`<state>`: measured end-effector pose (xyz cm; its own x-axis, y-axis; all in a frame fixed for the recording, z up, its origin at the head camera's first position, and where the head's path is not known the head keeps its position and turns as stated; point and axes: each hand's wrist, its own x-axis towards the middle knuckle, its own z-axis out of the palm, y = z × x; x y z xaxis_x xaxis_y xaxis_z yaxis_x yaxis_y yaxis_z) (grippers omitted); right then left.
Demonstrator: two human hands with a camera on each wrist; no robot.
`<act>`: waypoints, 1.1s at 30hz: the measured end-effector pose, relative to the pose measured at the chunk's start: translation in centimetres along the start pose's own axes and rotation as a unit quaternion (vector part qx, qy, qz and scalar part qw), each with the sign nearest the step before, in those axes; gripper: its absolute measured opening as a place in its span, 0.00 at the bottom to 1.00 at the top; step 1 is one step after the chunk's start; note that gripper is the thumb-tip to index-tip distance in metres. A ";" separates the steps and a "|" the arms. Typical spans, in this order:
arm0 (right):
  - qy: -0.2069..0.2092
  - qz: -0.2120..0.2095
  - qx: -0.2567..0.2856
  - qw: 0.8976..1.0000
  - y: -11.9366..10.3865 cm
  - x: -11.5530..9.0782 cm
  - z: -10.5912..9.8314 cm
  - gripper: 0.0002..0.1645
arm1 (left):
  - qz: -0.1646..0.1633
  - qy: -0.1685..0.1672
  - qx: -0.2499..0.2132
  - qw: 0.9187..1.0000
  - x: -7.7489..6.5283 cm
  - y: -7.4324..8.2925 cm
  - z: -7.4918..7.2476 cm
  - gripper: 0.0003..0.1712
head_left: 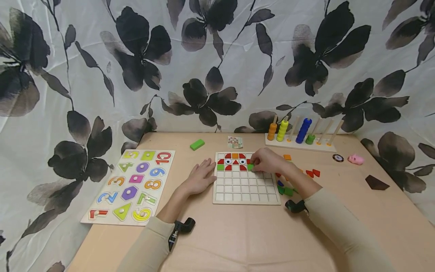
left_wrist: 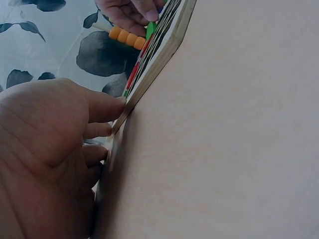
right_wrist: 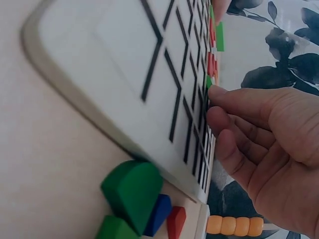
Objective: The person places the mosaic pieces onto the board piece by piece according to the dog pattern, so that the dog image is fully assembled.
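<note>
A white grid board [head_left: 246, 187] lies on the table, its upper rows partly filled with red, green, orange and eye-patterned tiles. My right hand [head_left: 268, 160] pinches a green tile [left_wrist: 150, 30] at the board's right side, in the row with another green tile [head_left: 220, 167] at its left end. The fingertips hide part of the held tile in the head view. My left hand [head_left: 200, 175] lies at the board's left edge with fingers extended, and its thumb touches the rim in the left wrist view.
Loose red, blue and green pieces [head_left: 288, 191] lie right of the board. A number puzzle [head_left: 137, 187] sits at left. Behind are a green block [head_left: 197, 144], a picture card [head_left: 235, 142] and a peg stand [head_left: 299, 144]. A pink pig [head_left: 355, 159] and a dark pentagon [head_left: 376, 183] lie far right.
</note>
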<state>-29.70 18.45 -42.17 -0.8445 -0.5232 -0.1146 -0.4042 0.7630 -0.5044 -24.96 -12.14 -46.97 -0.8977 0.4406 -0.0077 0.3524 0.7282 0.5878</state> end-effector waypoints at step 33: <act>0.064 0.119 0.051 0.990 12.1 -14.8 -6.8 0.22 | -0.004 -0.003 0.000 1.000 0.0 -0.2 0.0 0.35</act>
<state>-24.50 37.97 -40.81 -0.9517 -0.2764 -0.1334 -0.1576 0.8132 -0.5603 -25.04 -12.33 -47.09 -0.8991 0.4373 -0.0171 0.3451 0.7324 0.5870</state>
